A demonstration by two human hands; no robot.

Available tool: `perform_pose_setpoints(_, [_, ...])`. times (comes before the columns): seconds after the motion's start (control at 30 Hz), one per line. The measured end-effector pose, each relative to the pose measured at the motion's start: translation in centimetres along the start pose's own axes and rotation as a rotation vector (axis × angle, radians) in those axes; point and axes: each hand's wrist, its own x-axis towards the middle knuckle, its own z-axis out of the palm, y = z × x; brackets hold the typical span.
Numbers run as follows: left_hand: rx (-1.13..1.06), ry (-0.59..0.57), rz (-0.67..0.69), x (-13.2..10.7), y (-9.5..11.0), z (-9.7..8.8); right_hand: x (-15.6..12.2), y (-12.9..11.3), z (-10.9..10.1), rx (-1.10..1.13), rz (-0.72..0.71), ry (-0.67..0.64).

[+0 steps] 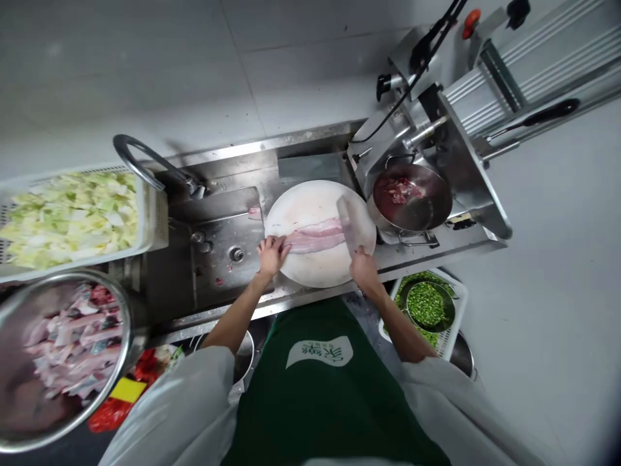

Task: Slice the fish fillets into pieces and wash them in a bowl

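Observation:
A pale pink fish fillet (pixel 317 237) lies across a round white cutting board (pixel 315 272) at the counter's edge. My left hand (pixel 272 256) is closed at the fillet's left end, fingertips against the flesh. In my right hand (pixel 365 268) is the handle of a broad cleaver (pixel 350 223). Its blade stands at the fillet's right end, tilted; whether it touches the flesh I cannot tell.
Left of the board is a steel sink (pixel 226 272) with a faucet (pixel 150 155). Chopped cabbage fills a white basket (pixel 152 217); a large steel bowl (pixel 127 323) holds fish pieces. To the right are a steel pot (pixel 410 223), a slicing machine (pixel 466 155) and chopped greens (pixel 425 304).

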Motion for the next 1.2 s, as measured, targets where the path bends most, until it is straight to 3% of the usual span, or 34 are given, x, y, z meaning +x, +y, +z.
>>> perform_pose_setpoints(0.17, [-0.177,0.131,-0.136,-1.0,-0.9,1.2,0.8,-4.2,0.6,-0.001,-0.015,-0.006])
perform_pose_setpoints(0.33, [-0.398,0.260,-0.143,-2.1,-2.5,2.5,1.0,-5.2,0.2,-0.042,0.015,0.015])
perform_pose_setpoints(0.47, [-0.502,0.283,-0.163,-2.5,-3.2,3.0,1.0,-6.4,0.3,-0.027,-0.002,0.082])
perform_pose_setpoints(0.6, [-0.562,0.310,-0.163,-2.5,-3.2,3.3,1.3,-7.4,0.9,-0.034,0.004,0.039])
perform_pose_setpoints(0.7, [-0.593,0.307,-0.168,-2.5,-3.2,3.4,1.4,-7.8,-0.3,-0.047,0.019,0.060])
perform_pose_setpoints(0.87, [-0.622,0.285,-0.179,-2.4,-3.2,3.5,0.9,-8.4,-3.1,-0.040,0.039,0.263])
perform_pose_setpoints(0.93, [-0.615,0.275,-0.190,-2.5,-3.4,3.3,1.0,-8.7,-2.4,-0.051,0.044,0.202])
perform_pose_setpoints(1.07, [-0.511,0.213,-0.189,-2.4,-3.4,2.2,2.6,-8.8,0.7,-0.078,0.017,-0.053])
perform_pose_setpoints(1.2, [-0.256,0.133,-0.039,-1.5,-1.1,1.5,4.1,-7.6,1.6,-0.072,-0.018,-0.053])
